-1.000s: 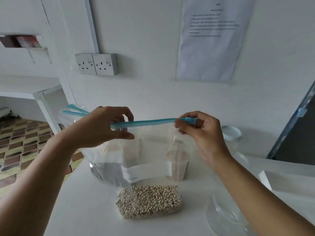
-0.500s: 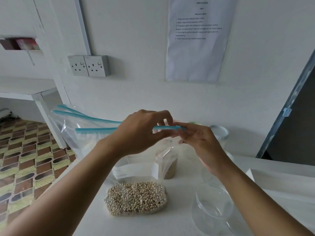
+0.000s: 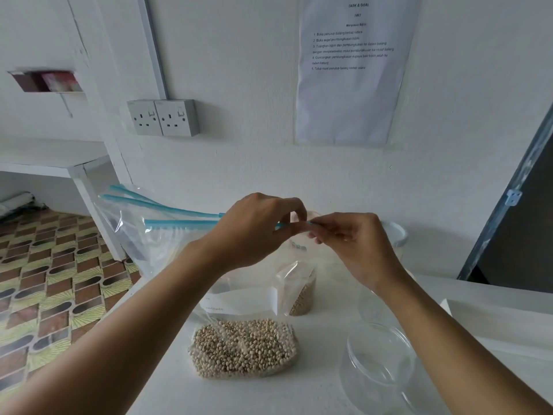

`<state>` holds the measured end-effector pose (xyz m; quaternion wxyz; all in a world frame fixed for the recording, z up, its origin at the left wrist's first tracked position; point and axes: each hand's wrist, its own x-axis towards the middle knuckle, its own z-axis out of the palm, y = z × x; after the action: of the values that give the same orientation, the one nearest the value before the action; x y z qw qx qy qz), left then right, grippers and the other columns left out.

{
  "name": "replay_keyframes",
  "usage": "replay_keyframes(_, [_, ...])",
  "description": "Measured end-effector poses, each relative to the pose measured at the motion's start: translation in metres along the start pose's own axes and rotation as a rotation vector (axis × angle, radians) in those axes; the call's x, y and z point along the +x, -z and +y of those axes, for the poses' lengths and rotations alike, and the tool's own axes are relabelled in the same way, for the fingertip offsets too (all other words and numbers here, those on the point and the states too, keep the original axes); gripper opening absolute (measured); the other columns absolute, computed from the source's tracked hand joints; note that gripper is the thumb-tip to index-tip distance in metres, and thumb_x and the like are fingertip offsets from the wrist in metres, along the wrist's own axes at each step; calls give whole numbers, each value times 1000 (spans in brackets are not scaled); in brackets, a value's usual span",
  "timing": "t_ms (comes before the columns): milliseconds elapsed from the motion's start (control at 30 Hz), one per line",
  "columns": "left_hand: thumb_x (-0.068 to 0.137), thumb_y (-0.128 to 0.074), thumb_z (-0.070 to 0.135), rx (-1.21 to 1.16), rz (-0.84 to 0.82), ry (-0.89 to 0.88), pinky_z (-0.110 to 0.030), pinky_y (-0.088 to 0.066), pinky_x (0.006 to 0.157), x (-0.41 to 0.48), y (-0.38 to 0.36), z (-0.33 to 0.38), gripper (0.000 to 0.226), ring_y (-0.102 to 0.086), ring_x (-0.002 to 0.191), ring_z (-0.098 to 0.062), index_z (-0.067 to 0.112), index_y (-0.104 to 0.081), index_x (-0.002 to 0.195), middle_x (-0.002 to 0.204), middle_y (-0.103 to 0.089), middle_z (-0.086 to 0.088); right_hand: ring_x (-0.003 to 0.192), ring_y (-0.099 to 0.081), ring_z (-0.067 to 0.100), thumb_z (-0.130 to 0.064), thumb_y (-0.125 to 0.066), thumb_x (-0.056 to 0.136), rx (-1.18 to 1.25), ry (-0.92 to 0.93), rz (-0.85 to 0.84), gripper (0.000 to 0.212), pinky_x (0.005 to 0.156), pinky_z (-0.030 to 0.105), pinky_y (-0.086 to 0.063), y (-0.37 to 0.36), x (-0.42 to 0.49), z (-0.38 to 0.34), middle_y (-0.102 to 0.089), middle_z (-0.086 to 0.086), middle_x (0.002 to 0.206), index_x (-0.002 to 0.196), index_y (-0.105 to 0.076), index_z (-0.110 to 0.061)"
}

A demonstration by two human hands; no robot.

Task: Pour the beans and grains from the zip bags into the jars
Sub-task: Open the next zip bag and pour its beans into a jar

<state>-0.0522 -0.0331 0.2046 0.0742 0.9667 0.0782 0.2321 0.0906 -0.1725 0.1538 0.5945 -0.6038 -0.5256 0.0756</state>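
The left hand (image 3: 254, 232) and right hand (image 3: 356, 247) are each keeping a grip clamped in a pinch on the blue zip strip (image 3: 179, 224) of the zip bag (image 3: 242, 348), whose bean-filled bottom is resting on the worktop (image 3: 314, 393) at 6 o'clock from them. The film is looking soft and slippery and the load bottom-heavy, so the stiff strip is seeming the best hold, with the open jar (image 3: 381, 356) standing at 3 o'clock of the beans.

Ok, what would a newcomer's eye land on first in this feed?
Mid-frame, the left hand and right hand pinch the blue zip strip of a clear zip bag, whose pale beans rest on the white table below. Next come the open clear jar at lower right and the printed sheet on the wall above.
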Motion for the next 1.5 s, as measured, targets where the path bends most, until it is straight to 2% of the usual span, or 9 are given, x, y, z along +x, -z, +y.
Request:
replay_keyframes(133, [101, -54, 45, 38, 18, -29, -20, -48, 65, 1, 5, -2, 27, -62, 72, -8, 27, -69, 113, 92, -71, 10, 87, -75, 16, -14, -78, 86, 19, 44, 131, 16, 86, 42, -61, -6, 3, 1, -79, -6, 90, 100, -79, -21])
replay_keyframes(233, [101, -54, 44, 65, 28, -19, -16, -43, 65, -3, 10, -8, 24, -60, 74, -6, 27, -68, 111, 96, -69, 13, 87, -75, 18, -8, -77, 88, 94, 28, 170, 21, 86, 46, -61, -14, 5, 0, -79, -5, 88, 94, -77, -28])
replay_keyframes(400, [95, -43, 58, 55, 50, 73, -38, -60, 72, -22, 19, -28, 39, -67, 78, -12, 32, -67, 111, 99, -73, 12, 82, -69, 16, -1, -69, 92, 107, -11, 161, 20, 82, 35, -59, -21, 14, 3, -73, -4, 81, 85, -73, -20])
replay_keyframes(533, [88, -38, 67, 33, 76, 134, -38, -59, 71, -44, 33, -50, 47, -67, 75, -8, 35, -67, 106, 89, -70, 16, 77, -62, 20, -4, -61, 96, 255, -63, 35, 10, 75, 35, -54, -26, 21, 5, -64, 6, 77, 87, -63, -8])
replay_keyframes(767, [93, -45, 66, -20, 96, 220, -37, -60, 71, -75, 47, -86, 36, -66, 71, 2, 38, -66, 102, 78, -65, 28, 78, -61, 21, 4, -49, 101, 475, -157, 71, 21, 69, 33, -50, -42, 31, 14, -60, 6, 77, 87, -58, -7])
replay_keyframes(1000, [94, -56, 38, -56, 131, 261, -14, -45, 70, -100, 57, -105, 11, -69, 77, -1, 31, -65, 98, 77, -71, 18, 68, -54, 23, 5, -45, 100, 671, -197, 187, 23, 70, 35, -46, -47, 33, 21, -53, 7, 70, 84, -57, -6])
replay_keyframes(1167, [85, -53, 51, -150, 202, 337, -14, -55, 73, -117, 66, -120, 18, -70, 81, 1, 40, -63, 96, 93, -72, 21, 61, -47, 21, 4, -45, 98, 865, -260, 224, 27, 71, 37, -41, -48, 32, 27, -45, 5, 67, 79, -58, -9])
replay_keyframes(1400, [88, -62, 56, -355, 236, 328, -17, -56, 87, -133, 62, -131, 26, -73, 90, -6, 33, -69, 96, 92, -76, 11, 61, -45, 19, 3, -45, 100, 754, -217, 230, 26, 64, 29, -43, -55, 29, 25, -41, 2, 66, 80, -56, -10])
replay_keyframes(1500, [88, -71, 50, -389, 199, 309, -20, -56, 90, -125, 68, -128, 24, -73, 90, -8, 30, -73, 100, 97, -76, 10, 61, -52, 17, 0, -48, 100, 586, -169, 243, 21, 63, 29, -47, -54, 31, 21, -52, 2, 65, 86, -59, -9])
